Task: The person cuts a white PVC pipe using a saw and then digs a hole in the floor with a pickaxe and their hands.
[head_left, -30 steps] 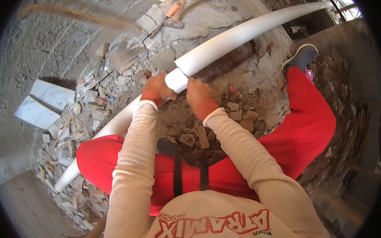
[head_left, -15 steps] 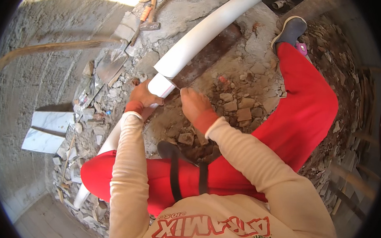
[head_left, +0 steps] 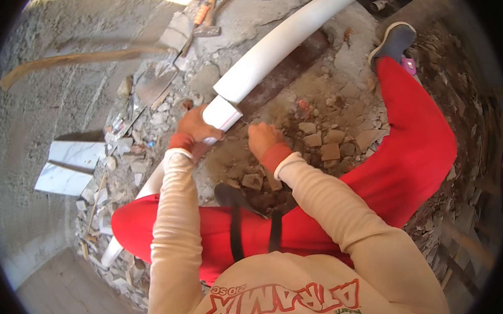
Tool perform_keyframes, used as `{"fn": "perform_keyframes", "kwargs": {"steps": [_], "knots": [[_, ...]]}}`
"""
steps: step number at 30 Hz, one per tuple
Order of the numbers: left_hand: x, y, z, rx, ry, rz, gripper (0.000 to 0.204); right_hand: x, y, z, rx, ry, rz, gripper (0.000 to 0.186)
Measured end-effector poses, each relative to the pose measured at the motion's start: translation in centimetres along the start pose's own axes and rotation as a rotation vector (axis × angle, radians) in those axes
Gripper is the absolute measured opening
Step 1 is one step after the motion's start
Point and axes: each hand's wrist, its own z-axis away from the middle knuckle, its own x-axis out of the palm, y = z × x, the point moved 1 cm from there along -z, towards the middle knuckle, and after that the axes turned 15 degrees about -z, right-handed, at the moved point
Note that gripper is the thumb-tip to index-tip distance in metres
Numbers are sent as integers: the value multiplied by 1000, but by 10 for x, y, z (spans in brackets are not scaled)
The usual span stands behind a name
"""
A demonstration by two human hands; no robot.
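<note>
A white plastic pipe [head_left: 222, 114] with a thin red line along it runs under my left forearm and past my bent knee. My left hand [head_left: 195, 125] is wrapped round it close to its upper end. That end meets, or lies just under, the end of a thicker-looking white pipe [head_left: 274, 56] reaching to the far side; I cannot tell if they are joined. Just right of the held pipe, my right hand [head_left: 265, 139] is closed in a pinch. A thin blade-like tool [head_left: 244, 121] pokes from its fingertips toward the pipe edge, mostly hidden.
Broken rubble [head_left: 326, 144] covers the ground between my legs. A hammer [head_left: 207, 31] lies at the far left beside an orange-handled tool [head_left: 201, 15]. A curved wooden handle [head_left: 74, 59] leans leftward. Marbled tile pieces [head_left: 69, 167] rest at the left wall.
My right hand has drawn slightly toward me, and the thin tool has come from the pipe's end to beside its edge. My left hand keeps its grip. The whole view has shifted a little.
</note>
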Motion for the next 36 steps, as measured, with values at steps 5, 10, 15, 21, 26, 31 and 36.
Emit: {"fn": "perform_keyframes", "kwargs": {"steps": [5,10,15,21,26,31,36], "knots": [[-19,-6,5,-98,85,-88,84,-15,5,5,107,-140,40,24],[-50,-37,22,-290,221,-241,85,-54,-10,21,111,-81,1,19],[-110,-68,48,-572,428,-334,80,-76,-10,49,-9,22,-48,20],[-121,-117,63,-856,761,-444,70,-86,-20,69,-55,11,-82,22],[-107,-105,40,-721,769,-406,69,-92,-19,69,-77,46,-128,20],[-61,-71,-3,-517,734,-72,59,-128,-30,71,-210,258,-362,19],[22,-5,-49,-326,323,659,58,-158,-25,68,-353,510,-520,16]]}}
